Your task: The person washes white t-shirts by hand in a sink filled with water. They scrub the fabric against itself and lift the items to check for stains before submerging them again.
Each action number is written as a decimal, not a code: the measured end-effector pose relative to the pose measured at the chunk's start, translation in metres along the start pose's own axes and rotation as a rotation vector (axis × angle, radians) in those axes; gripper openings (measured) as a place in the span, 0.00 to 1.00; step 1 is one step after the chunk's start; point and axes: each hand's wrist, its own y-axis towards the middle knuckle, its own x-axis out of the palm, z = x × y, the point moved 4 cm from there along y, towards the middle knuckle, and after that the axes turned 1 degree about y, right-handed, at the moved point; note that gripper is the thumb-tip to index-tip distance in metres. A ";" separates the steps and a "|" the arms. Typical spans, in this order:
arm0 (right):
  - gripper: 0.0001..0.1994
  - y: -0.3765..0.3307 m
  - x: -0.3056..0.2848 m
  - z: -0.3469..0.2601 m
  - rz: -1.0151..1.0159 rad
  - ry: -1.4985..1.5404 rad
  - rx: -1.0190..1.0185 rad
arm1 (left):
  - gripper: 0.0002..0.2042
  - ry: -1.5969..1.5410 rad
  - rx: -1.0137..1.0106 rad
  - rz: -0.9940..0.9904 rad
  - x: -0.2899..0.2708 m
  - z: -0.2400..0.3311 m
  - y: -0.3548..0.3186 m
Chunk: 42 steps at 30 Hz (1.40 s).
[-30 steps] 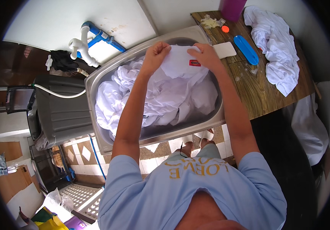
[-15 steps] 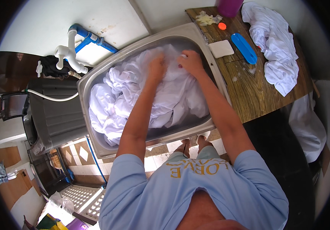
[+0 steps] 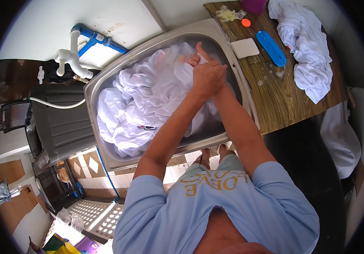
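Bunching up white clothes (image 3: 142,95) over the sink (image 3: 116,162), hands close together rn. The pile's in the basin, long axis running from lower L up to upper R, same slant as the sink itself. No clear front end can be made out on it, just folds, w/ the upper R end tucked by the hands.

L hand (image 3: 208,78) is laid across the R wrist, fingers curled in tight; whether any cloth is gripped by it can't be told. R hand (image 3: 194,58) is reached further in, thumb sticking up, other fingers bent next to pale fabric; the grip's partly hidden, so can't be told if it's being held.

Vs half a sec ago: hands were apart then, each down in the fabric; now L has been brought over to R so they overlap. A sec ago a white piece w/ a red label was held up btwn them; label's not seen now. A dark mark (image 3: 147,128) has been exposed low on the pile. On the wooden table (image 3: 270,99), the blue tray (image 3: 270,48) and white block (image 3: 244,48) were left as is.
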 end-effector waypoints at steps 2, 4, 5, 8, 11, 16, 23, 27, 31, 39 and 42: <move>0.18 0.007 0.006 0.005 0.041 0.079 0.049 | 0.05 0.051 0.038 0.019 0.003 -0.026 0.000; 0.18 0.005 0.024 0.016 0.360 0.190 -0.006 | 0.02 0.261 -0.097 0.097 -0.015 -0.067 0.015; 0.18 0.008 0.025 0.017 0.439 0.114 0.036 | 0.01 0.232 -0.213 0.029 -0.023 -0.083 0.026; 0.19 0.026 -0.014 0.023 0.106 0.162 0.119 | 0.01 0.128 -0.147 -0.006 -0.007 -0.066 0.011; 0.20 0.031 -0.040 0.025 -0.257 0.325 0.159 | 0.02 0.076 -0.122 0.019 -0.001 -0.069 0.012; 0.18 0.008 0.006 0.022 0.501 0.053 0.089 | 0.07 0.224 -0.341 -0.036 -0.026 -0.099 0.021; 0.14 0.008 -0.032 0.009 -0.012 0.105 -0.015 | 0.07 0.195 -0.085 0.023 -0.002 -0.065 0.011; 0.16 0.002 0.015 0.017 0.556 0.040 0.053 | 0.05 0.084 -0.292 0.056 -0.023 -0.089 0.018; 0.15 0.027 -0.054 0.012 -0.279 0.227 0.032 | 0.05 0.077 -0.058 0.101 0.002 -0.069 0.023; 0.20 0.004 0.002 0.001 0.656 -0.074 -0.015 | 0.08 0.143 -0.210 0.105 -0.014 -0.071 0.022; 0.19 0.011 -0.014 0.005 0.066 0.127 0.070 | 0.11 0.133 -0.106 0.157 -0.007 -0.064 0.005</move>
